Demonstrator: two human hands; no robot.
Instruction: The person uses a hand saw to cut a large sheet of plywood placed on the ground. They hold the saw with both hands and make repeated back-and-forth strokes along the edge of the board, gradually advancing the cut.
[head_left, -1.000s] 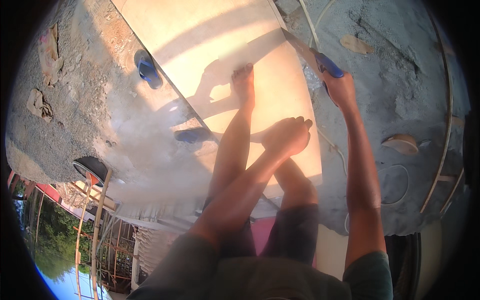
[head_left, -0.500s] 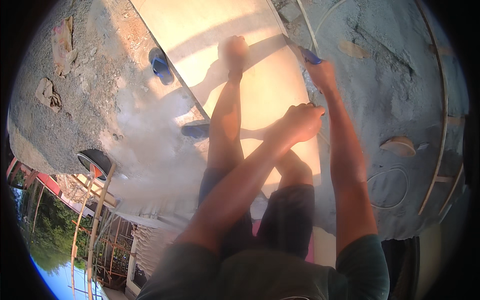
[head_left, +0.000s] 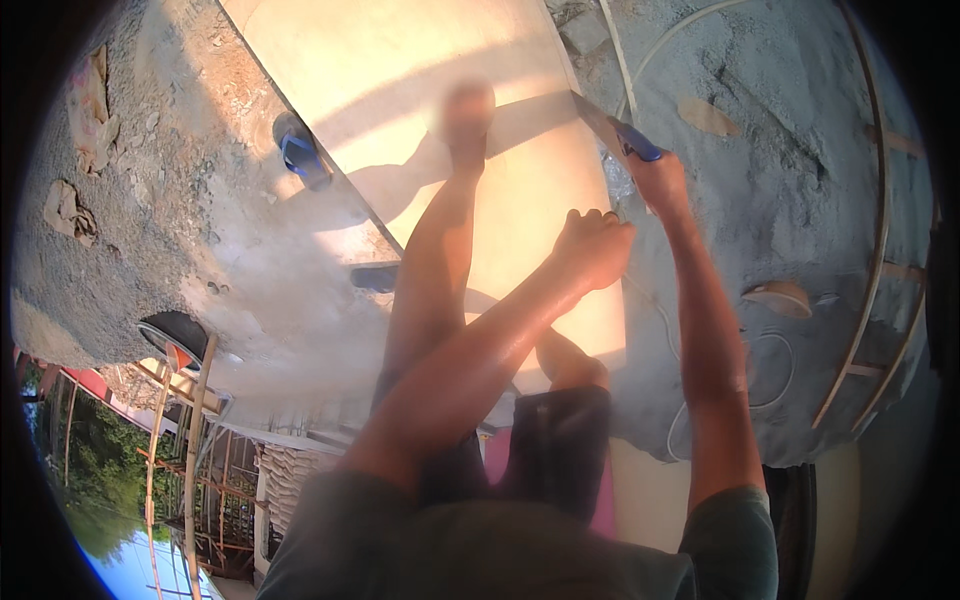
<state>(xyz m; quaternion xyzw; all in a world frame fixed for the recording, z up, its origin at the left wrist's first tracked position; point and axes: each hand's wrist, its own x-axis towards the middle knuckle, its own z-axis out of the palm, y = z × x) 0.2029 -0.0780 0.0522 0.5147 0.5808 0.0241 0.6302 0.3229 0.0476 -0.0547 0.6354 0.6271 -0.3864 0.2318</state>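
Note:
My right hand [head_left: 660,184] is closed round the blue handle of a handsaw [head_left: 637,143]. Its blade points up and left, meeting the right edge of a large pale board [head_left: 400,60]. Nearer to me, my left hand [head_left: 594,248] is a fist at that same edge. Whatever its fingers may hold is hidden. One bare foot [head_left: 467,112], blurred, rests on the board, and its leg runs back toward me.
Left of the board lie two blue flip-flops [head_left: 301,150] [head_left: 375,278] on gritty ground. A black bowl-shaped container [head_left: 178,332] sits farther left beside wooden poles. On the right are a pale hose [head_left: 785,372], a piece of wood [head_left: 780,297] and a wooden ladder-like frame [head_left: 868,330].
My right hand has drawn the saw back toward me and slightly right. My left fist stays near the board's edge. The whole view has shifted a little.

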